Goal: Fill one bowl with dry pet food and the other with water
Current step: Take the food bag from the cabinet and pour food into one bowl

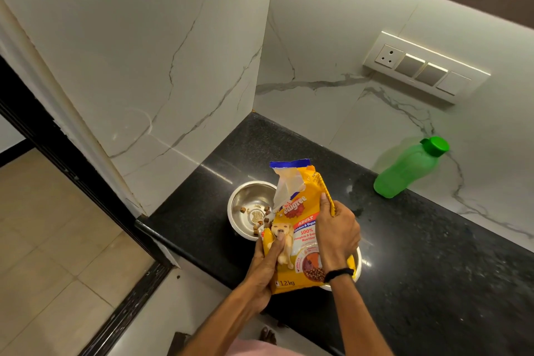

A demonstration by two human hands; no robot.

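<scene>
From the head camera: a person tips one yellow pet food bag [303, 228] over a black speckled bench [419, 254], both hands clamped on it. The left hand [267, 266] grips the bag's lower left edge, thumb pressed across the printed dog; the right hand [336, 235] clasps the bag's right side, with a black band on the wrist. The bag's torn top, edged in blue, points toward 12 o'clock, and its opened left side hangs over a bowl.

Two steel bowls are in view. The first bowl [245, 205] sits at 10 o'clock from the bag and holds a few brown kibble pieces [243, 209], about eight that can be counted, some beside the bag's lip at the bowl's right side. The second bowl [358, 264] is mostly hidden under the bag and right wrist, with only a sliver of rim showing at 4 o'clock; its contents cannot be seen.

One green bottle [407, 170] with its green cap on stands at 2 o'clock, well apart from the bowls, against the marble wall. One switch plate [424, 66] is mounted on that wall above it.
</scene>
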